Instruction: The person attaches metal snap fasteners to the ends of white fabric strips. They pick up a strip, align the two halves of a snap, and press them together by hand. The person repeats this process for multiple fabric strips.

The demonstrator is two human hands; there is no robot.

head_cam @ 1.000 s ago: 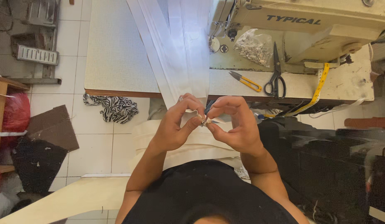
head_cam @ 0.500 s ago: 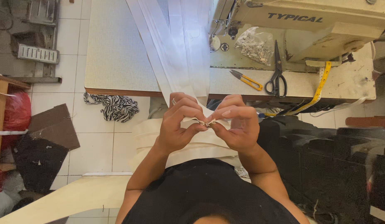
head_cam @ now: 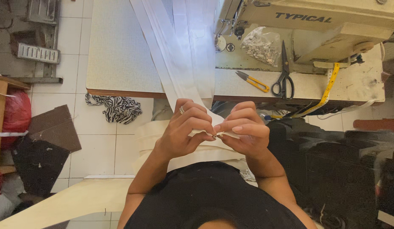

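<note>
Right now both hands are pinching the white fabric strip (head_cam: 185,63) over the lap: left hand (head_cam: 184,131) & right hand (head_cam: 243,133) fingertips together, clamping its end, prob folding/aligning it; next move needs a steady grip w/ edges even before the sewing machine (head_cam: 315,29)

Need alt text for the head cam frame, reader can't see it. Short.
Seen from above, a person's left hand and right hand pinch the end of a long white fabric strip together over the lap. The strip trails up across a sewing table, where black scissors, yellow-handled snips and a yellow tape measure lie beside a cream sewing machine.
</note>
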